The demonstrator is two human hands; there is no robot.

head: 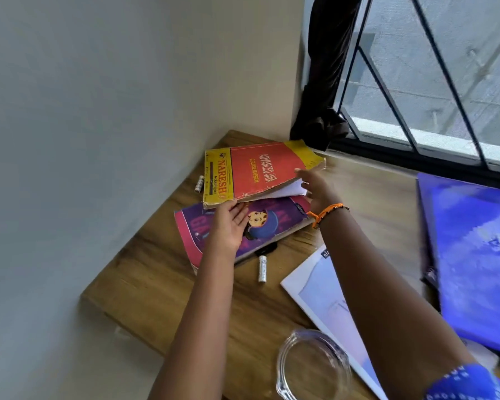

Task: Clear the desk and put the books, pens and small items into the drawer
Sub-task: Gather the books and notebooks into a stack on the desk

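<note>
A red and yellow book (254, 168) lies on a purple and pink book (274, 220) at the back left of the wooden desk (156, 284). My left hand (228, 223) rests flat on the purple book, its fingertips touching the red book's near edge. My right hand (315, 189), with an orange bracelet at the wrist, reaches the red book's right edge where white pages fan out; its fingers are spread and blurred. A white battery (262, 268) and a black object (267, 249) lie by the purple book. Another battery (199, 183) lies near the wall.
A white booklet (321, 290) and a large blue book (474, 255) lie at the right of the desk. A clear glass jar (312, 368) stands near the front edge. A barred window (430, 82) and a dark curtain (326, 82) are behind; a wall is left.
</note>
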